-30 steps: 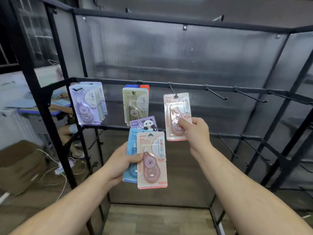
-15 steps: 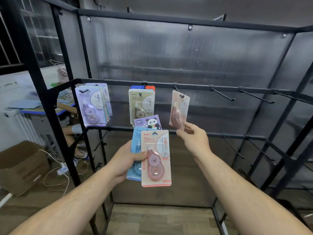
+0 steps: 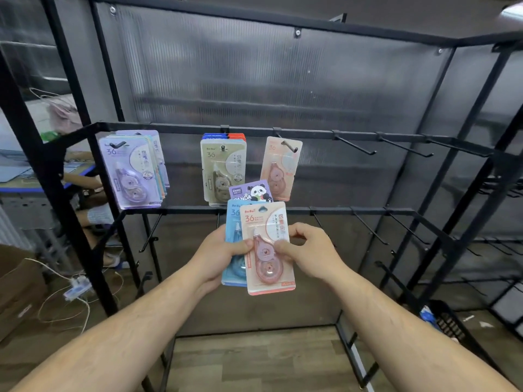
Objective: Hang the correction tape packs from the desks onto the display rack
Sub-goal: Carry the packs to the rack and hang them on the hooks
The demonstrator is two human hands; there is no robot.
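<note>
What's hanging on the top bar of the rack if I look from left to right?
Along the top bar: purple packs → beige packs → one pink pack → bare hooks out to the right.

Left hand (image 3: pixel 218 254): palm turned rightward, fingers curled behind the fan of correction tape packs (image 3: pixel 234 222), thumb pressed across its front.
Right hand (image 3: pixel 310 250): just beside the left hand, thumb and curled fingers pinching the right edge of the pink correction tape pack (image 3: pixel 266 267) at the fan's front.
Left forearm (image 3: pixel 127 335): bare, rising from the lower left.
Right forearm (image 3: pixel 396 321): bare, rising from the lower right.
</note>
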